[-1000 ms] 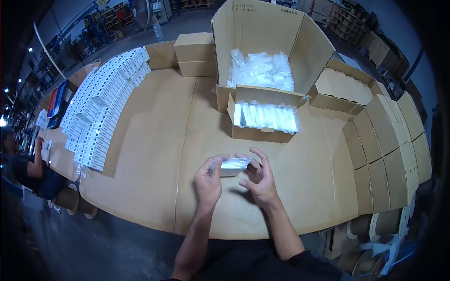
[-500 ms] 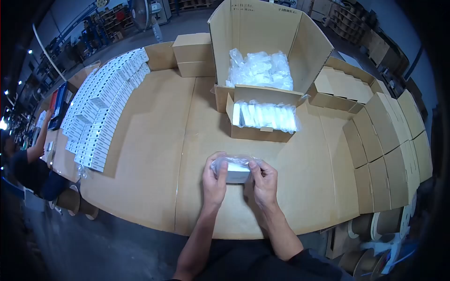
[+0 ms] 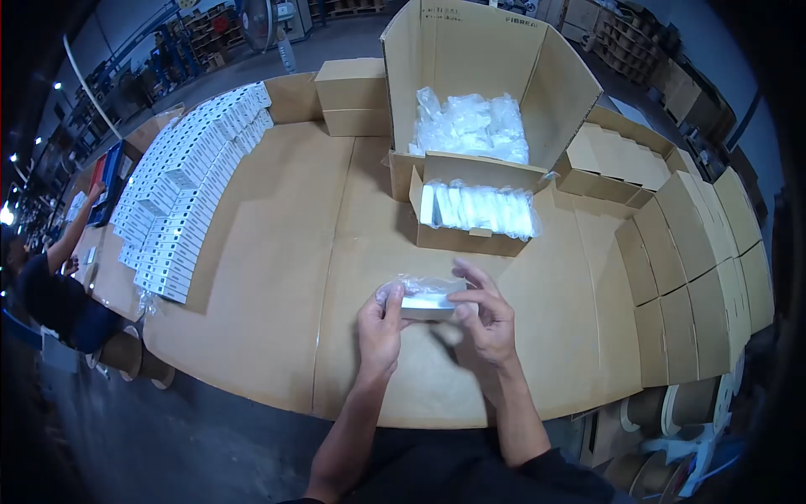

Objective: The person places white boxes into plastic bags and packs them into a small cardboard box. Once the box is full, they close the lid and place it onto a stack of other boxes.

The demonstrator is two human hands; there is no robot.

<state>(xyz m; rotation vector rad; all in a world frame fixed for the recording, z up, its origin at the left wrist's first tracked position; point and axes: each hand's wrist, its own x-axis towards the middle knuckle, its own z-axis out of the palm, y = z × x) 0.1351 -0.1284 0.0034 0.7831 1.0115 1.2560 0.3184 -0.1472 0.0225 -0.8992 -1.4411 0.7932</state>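
A small white box (image 3: 430,302) in a clear plastic bag (image 3: 420,284) is held above the table, in front of my body. My left hand (image 3: 384,332) is closed around its left end, thumb on top. At the right end, my right hand (image 3: 487,319) has its fingers spread; one fingertip appears to touch the box's edge. Just beyond stands a small open carton (image 3: 470,243) with a row of bagged white boxes (image 3: 478,208) packed upright. Behind it, a large open carton (image 3: 483,50) holds a heap of clear plastic bags (image 3: 470,126).
Stacked white boxes (image 3: 185,193) with printed ends fill the table's left side. Brown cartons (image 3: 697,277) are stacked on the right, and another carton (image 3: 353,97) stands at the back. A co-worker (image 3: 59,286) reaches over the far left side. Cardboard covers the table (image 3: 260,277).
My right hand has loosened from the bagged box and spread its fingers. My left hand keeps its hold. The co-worker's arm has shifted slightly, and the view has moved a little.
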